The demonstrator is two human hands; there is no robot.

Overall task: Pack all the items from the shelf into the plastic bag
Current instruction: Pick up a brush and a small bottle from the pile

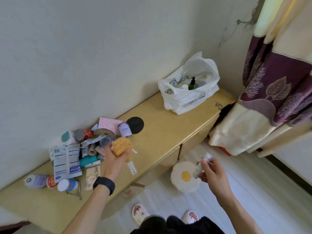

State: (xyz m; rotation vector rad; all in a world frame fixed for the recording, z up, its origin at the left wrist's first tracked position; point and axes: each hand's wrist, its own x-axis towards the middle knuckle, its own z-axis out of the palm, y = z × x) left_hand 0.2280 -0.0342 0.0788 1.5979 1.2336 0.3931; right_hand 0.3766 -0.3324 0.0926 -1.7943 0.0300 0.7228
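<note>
the packing looks begun but far from done. the plastic bag point(189, 97) stands open at the far right end of the shelf point(160, 137), against the wall, and only a few things show inside it: a dark green pump bottle point(192, 84) and a white bottle point(184, 86) beside it; what lies deeper in the bag is hidden. most of the work is left, judging by the heap of packets, tins and tubes point(81, 146) crowded at the left end of the shelf, well apart from the bag, with a pink notebook point(108, 123) and a black disc point(135, 124) at its far edge and a few small cans point(36, 180) nearer the person. the left hand point(114, 157) is curled round a soft yellow sponge-like thing point(120, 146) just above the heap. the right hand point(211, 169) pinches a small pale tube point(201, 166) out in front of the shelf, over the floor, near an egg-shaped mat point(184, 181). both of these are yet to go into the bag, and many more trips across the shelf seem needed.
</note>
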